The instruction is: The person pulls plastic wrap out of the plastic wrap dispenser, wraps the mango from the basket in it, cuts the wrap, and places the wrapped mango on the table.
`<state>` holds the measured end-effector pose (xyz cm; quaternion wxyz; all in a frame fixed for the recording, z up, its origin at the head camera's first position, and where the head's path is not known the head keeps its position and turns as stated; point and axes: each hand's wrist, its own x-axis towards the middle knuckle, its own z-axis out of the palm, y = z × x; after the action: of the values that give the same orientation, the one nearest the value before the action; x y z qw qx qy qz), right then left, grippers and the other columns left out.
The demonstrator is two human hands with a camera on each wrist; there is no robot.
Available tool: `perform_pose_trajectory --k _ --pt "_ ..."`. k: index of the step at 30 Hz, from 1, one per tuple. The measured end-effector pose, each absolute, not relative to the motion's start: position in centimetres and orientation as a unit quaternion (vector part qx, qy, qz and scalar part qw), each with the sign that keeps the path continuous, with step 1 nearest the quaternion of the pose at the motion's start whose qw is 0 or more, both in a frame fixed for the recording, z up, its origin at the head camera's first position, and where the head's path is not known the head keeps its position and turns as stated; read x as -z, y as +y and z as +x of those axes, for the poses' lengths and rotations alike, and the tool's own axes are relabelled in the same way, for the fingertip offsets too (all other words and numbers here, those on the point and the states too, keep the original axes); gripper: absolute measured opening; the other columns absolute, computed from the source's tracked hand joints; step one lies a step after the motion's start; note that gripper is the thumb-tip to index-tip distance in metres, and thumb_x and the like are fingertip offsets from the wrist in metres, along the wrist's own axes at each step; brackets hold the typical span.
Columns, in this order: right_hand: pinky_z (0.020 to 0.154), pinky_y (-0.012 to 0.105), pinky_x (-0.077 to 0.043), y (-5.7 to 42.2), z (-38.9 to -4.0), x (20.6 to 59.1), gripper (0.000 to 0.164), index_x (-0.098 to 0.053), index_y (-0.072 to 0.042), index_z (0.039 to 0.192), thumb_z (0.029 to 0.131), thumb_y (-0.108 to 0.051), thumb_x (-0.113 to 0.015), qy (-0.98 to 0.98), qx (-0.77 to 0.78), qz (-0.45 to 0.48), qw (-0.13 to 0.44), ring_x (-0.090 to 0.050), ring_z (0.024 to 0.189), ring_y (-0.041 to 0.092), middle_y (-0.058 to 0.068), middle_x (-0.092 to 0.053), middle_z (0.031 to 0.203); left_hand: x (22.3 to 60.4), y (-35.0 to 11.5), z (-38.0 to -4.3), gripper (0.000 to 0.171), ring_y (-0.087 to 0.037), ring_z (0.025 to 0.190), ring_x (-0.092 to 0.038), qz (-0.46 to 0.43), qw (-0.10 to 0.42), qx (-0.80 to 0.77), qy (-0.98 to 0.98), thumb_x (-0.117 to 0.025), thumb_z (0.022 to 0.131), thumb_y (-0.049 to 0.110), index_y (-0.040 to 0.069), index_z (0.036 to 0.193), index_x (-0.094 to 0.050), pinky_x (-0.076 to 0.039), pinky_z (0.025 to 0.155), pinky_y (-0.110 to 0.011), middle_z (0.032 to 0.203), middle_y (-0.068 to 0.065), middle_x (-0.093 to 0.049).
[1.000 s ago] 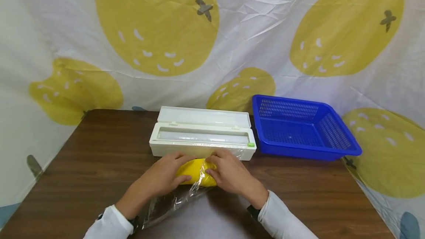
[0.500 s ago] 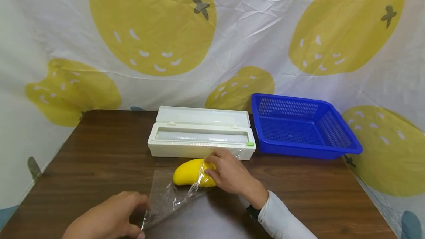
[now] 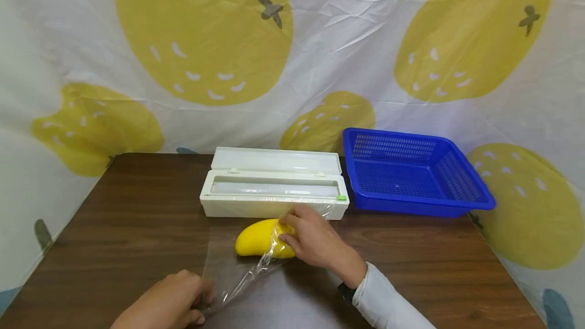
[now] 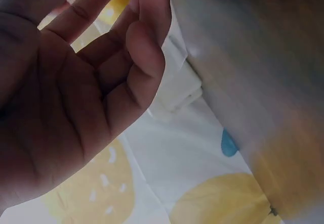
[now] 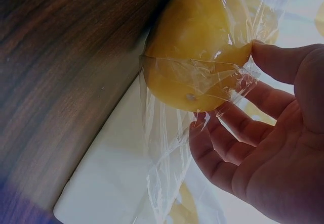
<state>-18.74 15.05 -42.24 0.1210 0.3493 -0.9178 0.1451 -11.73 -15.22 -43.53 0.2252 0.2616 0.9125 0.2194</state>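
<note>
A yellow mango [image 3: 254, 238] lies in the middle of the table on a sheet of cling film [image 3: 220, 263], its right end covered by a fold of the film. My right hand [image 3: 315, 240] grips that covered end; in the right wrist view, thumb and fingers [image 5: 276, 62] press the crinkled film against the mango [image 5: 197, 37]. At the lower left, my left hand [image 3: 169, 298] pinches the film's near left corner, and a creased edge runs taut from there to the mango. The left wrist view shows the left hand [image 4: 76, 87] with curled fingers, their tips cut off.
Behind the mango stands a white cling film dispenser [image 3: 274, 208], lid up, with a roll inside and a green slider [image 3: 341, 197]. A blue plastic basket [image 3: 411, 203] is at its right. A lemon-print cloth [image 3: 320, 55] hangs behind the table [image 3: 137, 217].
My left hand has left the mango's left end, moved down and left to the film's near corner, then shifted slightly right with it. The right hand stays on the mango.
</note>
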Motion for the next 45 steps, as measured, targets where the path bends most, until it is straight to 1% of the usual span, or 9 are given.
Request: perform_pose_trajectory --k 5,11,16,19,24,26,34,40,45 --pt "0.083 0.038 -0.052 15.0 -18.7 42.2 0.029 -0.074 -0.006 0.109 0.088 -0.026 -0.072 -0.917 -0.143 0.350 0.125 -0.057 0.092 0.018 0.005 -0.067 0.099 44.0 -15.0 -11.3 0.028 -0.006 0.052 -0.046 0.277 0.193 -0.216 0.916 -0.078 0.081 0.011 0.022 0.062 -0.059 -0.044 0.051 -0.026 0.058 0.013 -0.051" --pt "0.083 0.038 -0.052 15.0 -18.7 42.3 0.029 -0.074 -0.006 0.108 0.088 -0.027 -0.072 -0.916 -0.142 0.352 0.129 -0.056 0.091 0.018 0.005 -0.067 0.099 43.9 -14.8 -11.0 0.030 -0.005 0.052 -0.045 0.286 0.169 -0.210 0.920 -0.077 0.080 0.010 0.022 0.063 -0.057 -0.042 0.048 -0.026 0.058 0.012 -0.049" --pt "0.083 0.037 -0.052 15.0 -18.8 42.4 0.029 -0.074 -0.007 0.109 0.089 -0.027 -0.071 -0.916 -0.138 0.355 0.127 -0.056 0.091 0.018 0.005 -0.066 0.099 42.1 -14.1 -10.9 0.030 -0.004 0.051 -0.045 0.294 0.155 -0.203 0.921 -0.075 0.082 0.009 0.024 0.064 -0.055 -0.042 0.049 -0.025 0.058 0.013 -0.048" --pt "0.083 0.038 -0.052 15.1 -18.9 42.4 0.028 -0.074 -0.007 0.109 0.089 -0.027 -0.071 -0.916 -0.134 0.356 0.128 -0.056 0.091 0.018 0.005 -0.066 0.100 40.5 -13.3 -11.0 0.030 -0.004 0.052 -0.043 0.316 0.111 -0.187 0.923 -0.072 0.084 0.009 0.025 0.065 -0.055 -0.041 0.049 -0.024 0.059 0.013 -0.046" --pt "0.083 0.038 -0.052 15.1 -18.9 42.3 0.029 -0.074 -0.007 0.110 0.089 -0.028 -0.071 -0.917 -0.134 0.353 0.126 -0.057 0.091 0.019 0.005 -0.067 0.100 38.1 -11.8 -11.6 0.025 -0.005 0.056 -0.043 0.363 -0.016 -0.155 0.919 -0.072 0.081 0.008 0.023 0.071 -0.056 -0.041 0.050 -0.025 0.064 0.015 -0.049" --pt "0.082 0.038 -0.052 15.0 -19.0 42.4 0.029 -0.074 -0.007 0.110 0.089 -0.028 -0.071 -0.918 -0.133 0.353 0.125 -0.057 0.091 0.019 0.005 -0.067 0.100 37.2 -11.2 -12.1 0.022 -0.006 0.057 -0.044 0.374 -0.043 -0.148 0.915 -0.074 0.081 0.008 0.021 0.074 -0.057 -0.043 0.050 -0.026 0.066 0.014 -0.051" --pt "0.081 0.037 -0.053 15.1 -18.9 42.6 0.026 -0.075 -0.010 0.106 0.088 -0.029 -0.072 -0.916 -0.132 0.355 0.132 -0.057 0.090 0.018 0.003 -0.066 0.098 35.3 -7.5 -15.4 0.016 -0.010 0.056 -0.046 0.408 -0.046 -0.139 0.901 -0.069 0.085 0.005 0.013 0.075 -0.059 -0.045 0.051 -0.027 0.065 0.006 -0.054" --pt "0.077 0.036 -0.053 15.1 -19.0 42.8 0.023 -0.075 -0.012 0.103 0.087 -0.028 -0.073 -0.911 -0.132 0.364 0.145 -0.058 0.088 0.017 0.002 -0.066 0.096 35.6 -5.3 -18.7 0.014 -0.012 0.057 -0.048 0.428 -0.008 -0.140 0.893 -0.067 0.088 0.005 0.010 0.076 -0.060 -0.045 0.053 -0.027 0.065 0.003 -0.054" --pt "0.076 0.036 -0.054 15.1 -18.9 42.6 0.020 -0.075 -0.013 0.100 0.086 -0.026 -0.075 -0.906 -0.132 0.374 0.152 -0.058 0.088 0.017 0.002 -0.066 0.094 36.2 -4.2 -21.0 0.012 -0.013 0.060 -0.054 0.408 0.017 -0.125 0.904 -0.071 0.085 0.006 0.011 0.076 -0.066 -0.051 0.057 -0.030 0.069 0.002 -0.063"
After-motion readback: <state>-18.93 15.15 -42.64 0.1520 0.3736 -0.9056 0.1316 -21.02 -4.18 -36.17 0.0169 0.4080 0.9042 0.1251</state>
